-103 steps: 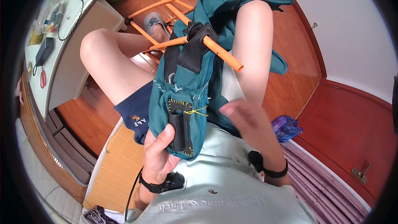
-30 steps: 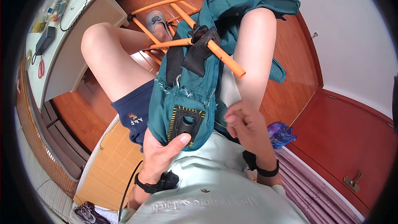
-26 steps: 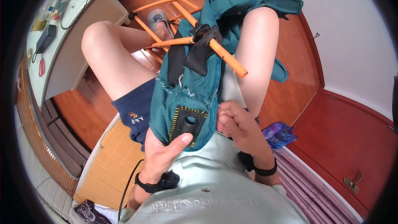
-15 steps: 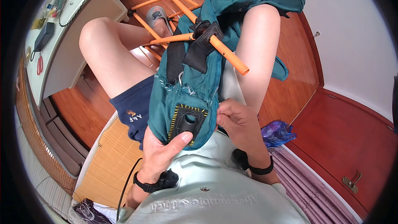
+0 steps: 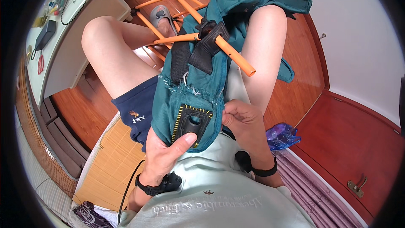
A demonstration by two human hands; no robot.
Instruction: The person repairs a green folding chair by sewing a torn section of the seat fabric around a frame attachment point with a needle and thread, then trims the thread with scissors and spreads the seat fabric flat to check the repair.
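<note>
Table (image 5: 59,36): far left, carrying red scissors (image 5: 41,64).
Left hand (image 5: 162,156): gripping the green cloth (image 5: 166,101), thumb on the black patch (image 5: 185,122).
Green cloth: between the 2 legs (image 5: 265,50).
Right hand (image 5: 247,122): curled at the cloth's right edge; I cannot tell if it pinches anything.

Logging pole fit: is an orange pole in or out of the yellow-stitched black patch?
Out. The black patch's hole shows teal fabric, and the nearest orange pole ends apart from it.
</note>
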